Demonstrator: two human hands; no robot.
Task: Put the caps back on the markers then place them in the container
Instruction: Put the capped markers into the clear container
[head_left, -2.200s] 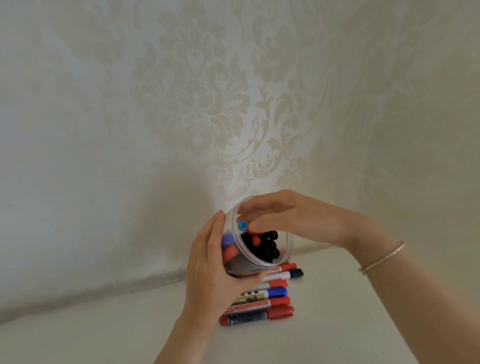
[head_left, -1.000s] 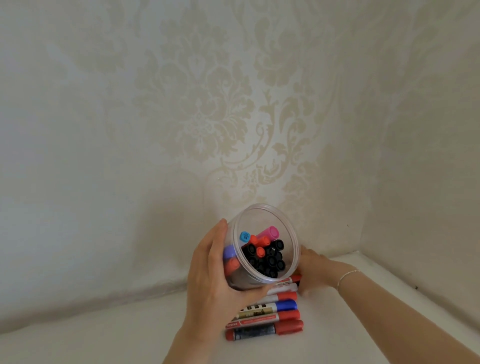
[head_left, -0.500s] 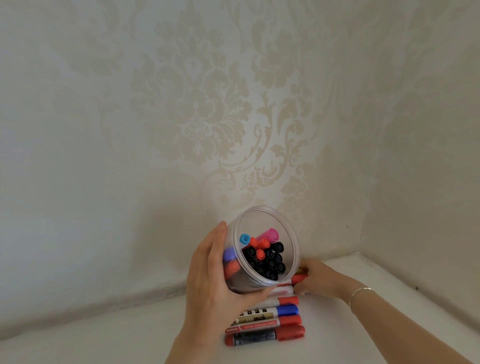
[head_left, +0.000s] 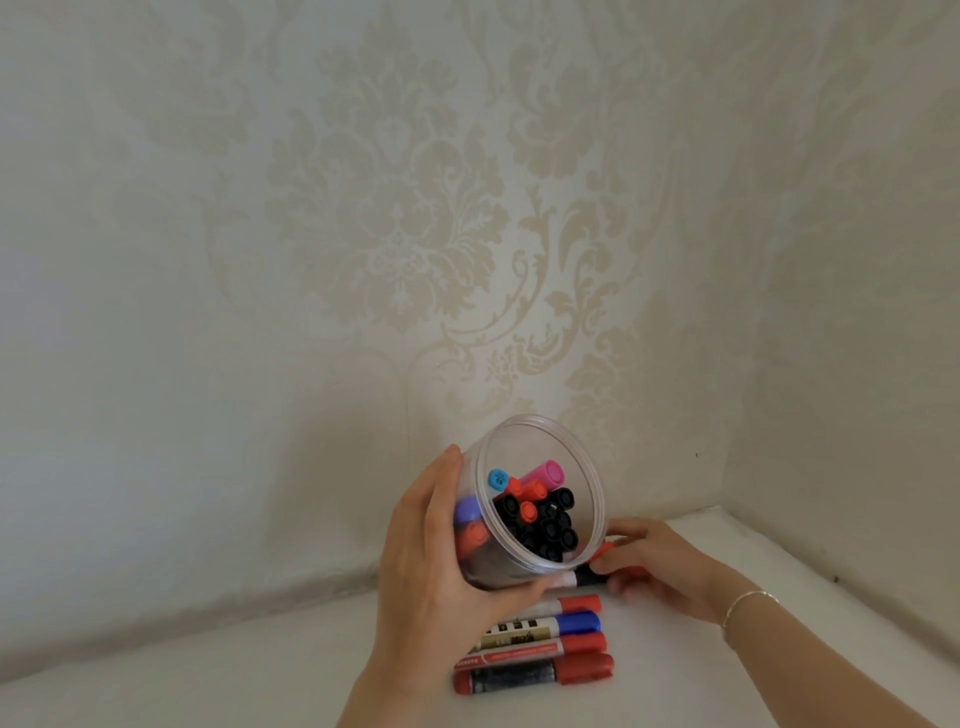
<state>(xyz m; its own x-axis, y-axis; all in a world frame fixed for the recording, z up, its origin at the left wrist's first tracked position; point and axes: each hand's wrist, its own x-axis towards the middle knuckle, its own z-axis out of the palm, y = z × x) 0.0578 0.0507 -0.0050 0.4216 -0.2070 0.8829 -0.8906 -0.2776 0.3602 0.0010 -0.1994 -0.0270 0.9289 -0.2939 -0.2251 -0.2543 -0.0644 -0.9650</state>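
The left hand (head_left: 431, 566) wraps round the clear jar (head_left: 540, 499), thumb up its near wall and fingers under its base, holding it off the table (head_left: 260, 670) with the mouth tilted toward the camera. The right hand (head_left: 660, 566) reaches in beside the jar's lower rim, fingers curled over the cap ends of the farthest markers in the row; it seems to pinch a black-capped marker (head_left: 582, 578), though the hold itself is blurred and partly hidden.

That single head view also shows the jar already crowded with capped markers (head_left: 540, 514), mostly black, with orange, blue and pink tops. Four more lie in a tidy row (head_left: 540, 644) on the table, just below the jar, all capped in red or blue.

To do this pick well, I'd lift one marker clear without rolling its neighbours, keep the jar tilted and steady, and feed it in base first, toward the open space along the upper wall.
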